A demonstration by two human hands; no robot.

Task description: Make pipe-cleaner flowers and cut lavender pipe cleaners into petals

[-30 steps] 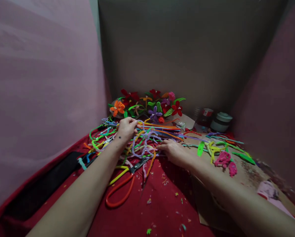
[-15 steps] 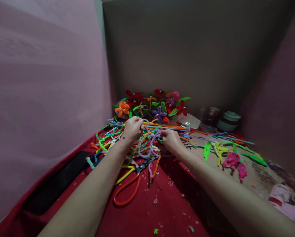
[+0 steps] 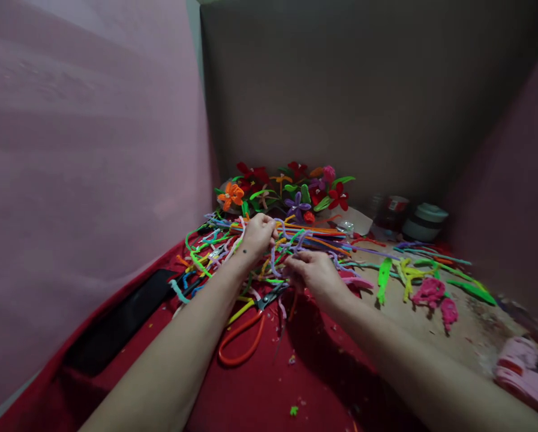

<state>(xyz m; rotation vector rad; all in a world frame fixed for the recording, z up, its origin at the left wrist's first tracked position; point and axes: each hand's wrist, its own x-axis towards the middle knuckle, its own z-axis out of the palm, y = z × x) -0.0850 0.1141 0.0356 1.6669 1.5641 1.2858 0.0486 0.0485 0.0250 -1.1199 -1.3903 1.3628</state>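
My left hand (image 3: 260,233) is closed in a pinch on a lavender pipe cleaner (image 3: 273,261), which hangs in a curve below the fingers. Lower and to the right, my right hand (image 3: 314,273) has its bent fingers closed at the lower part of this strand; the fingertips are partly hidden and a little blurred. Under both hands lies a tangled heap of coloured pipe cleaners (image 3: 318,231). Just in front of the heap, pliers (image 3: 242,342) with one red and one yellow handle rest on the red cloth (image 3: 251,396).
Fuzzy flowers (image 3: 298,206) stand behind the heap, against the wall. A dark phone-like slab (image 3: 120,324) lies at left. Rightward are green leaf shapes (image 3: 384,279), pink fuzzy pieces (image 3: 429,292), a lidded container (image 3: 425,222) and a pink object (image 3: 523,372). Small scraps dot the cloth.
My right hand has moved down from the upper part of the lavender loop to its lower part. My left hand keeps its pinch. The whole view has shifted slightly.
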